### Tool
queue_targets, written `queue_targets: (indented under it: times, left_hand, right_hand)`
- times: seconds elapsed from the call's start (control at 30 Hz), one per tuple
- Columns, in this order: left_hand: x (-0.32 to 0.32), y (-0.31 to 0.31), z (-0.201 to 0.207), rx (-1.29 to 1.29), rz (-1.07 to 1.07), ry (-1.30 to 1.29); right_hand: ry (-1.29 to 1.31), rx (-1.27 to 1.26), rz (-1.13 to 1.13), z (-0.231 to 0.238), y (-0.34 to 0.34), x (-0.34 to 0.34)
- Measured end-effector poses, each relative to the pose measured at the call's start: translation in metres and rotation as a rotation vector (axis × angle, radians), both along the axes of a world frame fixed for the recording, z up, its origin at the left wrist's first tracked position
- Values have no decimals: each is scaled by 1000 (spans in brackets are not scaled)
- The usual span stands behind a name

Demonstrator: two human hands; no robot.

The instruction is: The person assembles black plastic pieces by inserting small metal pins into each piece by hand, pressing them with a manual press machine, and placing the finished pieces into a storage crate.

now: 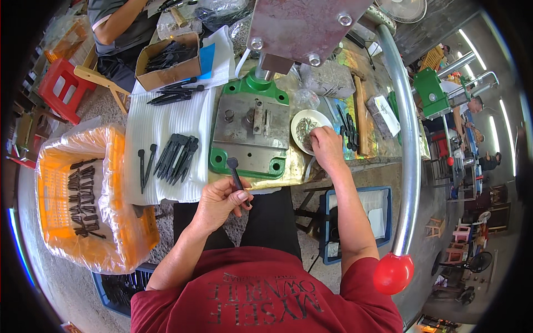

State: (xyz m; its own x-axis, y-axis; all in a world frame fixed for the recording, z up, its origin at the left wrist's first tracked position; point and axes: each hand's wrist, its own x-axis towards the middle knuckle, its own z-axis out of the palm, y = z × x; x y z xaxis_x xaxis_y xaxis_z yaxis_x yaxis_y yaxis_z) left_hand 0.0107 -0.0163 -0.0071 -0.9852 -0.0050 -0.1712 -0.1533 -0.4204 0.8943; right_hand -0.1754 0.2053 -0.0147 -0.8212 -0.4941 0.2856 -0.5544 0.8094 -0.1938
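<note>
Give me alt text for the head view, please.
Seated at a hand press, a person holds a slim black part in the left hand while the right hand reaches into a white dish of small metal pieces. More black parts fill an orange crate at left.

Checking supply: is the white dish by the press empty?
Not empty. The white dish holds small metal bits, and the right hand reaches into it.

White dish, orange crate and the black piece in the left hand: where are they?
White dish [304, 139], head view, on its left rim.
Orange crate [119, 147], head view, on its right wall.
Black piece [235, 173], head view, on its shaft above the fingers.
</note>
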Motion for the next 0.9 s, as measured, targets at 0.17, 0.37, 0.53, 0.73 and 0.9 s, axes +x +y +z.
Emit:
queue_targets:
  times: [0.17, 0.37, 0.53, 0.73, 0.9]
  left_hand:
    - [0, 2, -2, -13, 0, -30]
    - [0, 4, -1, -6, -20, -46]
    - [2, 2, -3, -6, -15, -38]
    - [1, 4, -1, -13, -29, -56]
    - [1, 6, -2, 0, -10, -66]
  right_hand:
    - [-37, 196, 10, 6, -7, -3]
    - [-108, 372, 26, 13, -11, -6]
    - [-106, -67, 86, 8, 3, -7]
    - [-227, -419, 27, -7, 13, -9]
    - [-342, -616, -22, -6, 9, -5]
